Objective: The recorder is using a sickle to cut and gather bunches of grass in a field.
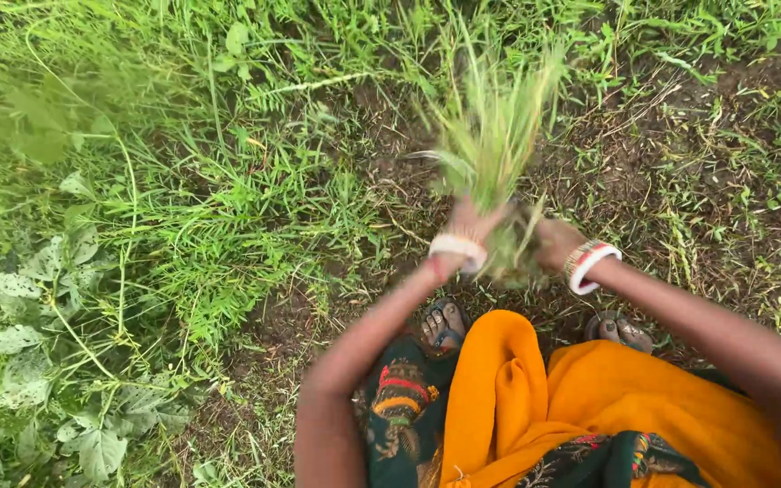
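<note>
My left hand (pixel 470 222) and my right hand (pixel 555 242) are both closed around the base of one bunch of green grass (pixel 493 136), which stands upright and fans out above them. The bunch is blurred. Each wrist wears pale bangles, and the fingers are mostly hidden behind the grass. Below the hands I see my feet in sandals (pixel 445 323) and orange and dark patterned cloth (pixel 535 407) over my knees.
Thick grass (pixel 210 181) and broad-leaved weeds (pixel 38 361) cover the left side. Dark soil (pixel 644 154) with sparse grass blades and dry stems lies ahead and to the right of my hands.
</note>
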